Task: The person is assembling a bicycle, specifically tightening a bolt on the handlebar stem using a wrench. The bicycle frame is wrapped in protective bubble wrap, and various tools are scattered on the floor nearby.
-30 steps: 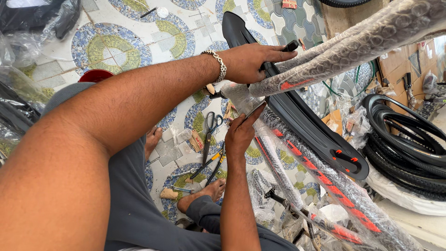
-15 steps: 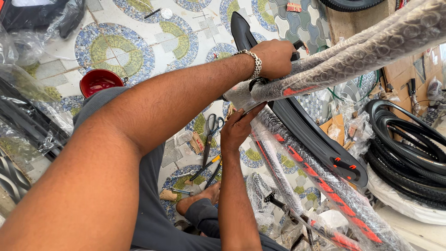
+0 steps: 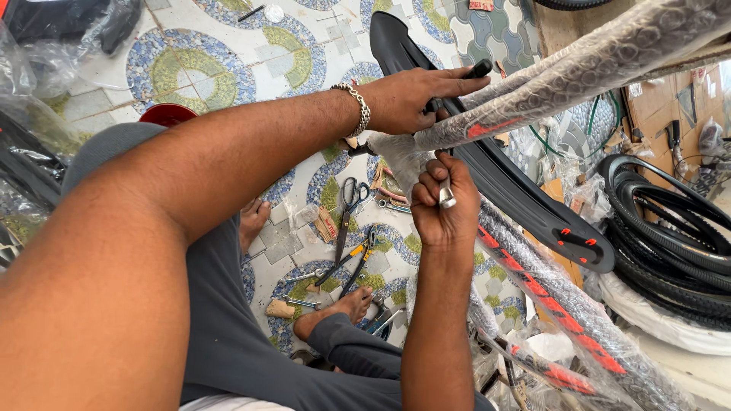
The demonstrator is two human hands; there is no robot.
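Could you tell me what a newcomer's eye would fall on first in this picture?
Two bare arms fill the middle: the left hand presses on a long black mudguard, while the right hand grips a small metal tool beneath a bubble-wrapped bicycle frame. Black tyres are stacked at right; scissors lie on the patterned floor tiles.

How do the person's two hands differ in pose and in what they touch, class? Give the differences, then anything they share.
The left hand lies flat, fingers stretched out, over the black mudguard; the right hand is curled into a fist. The left hand holds no tool; the right hand grips a small metal tool. The left wrist wears a metal bracelet; the right wrist is bare. Both work at the wrapped end of the bubble-wrapped frame tube.
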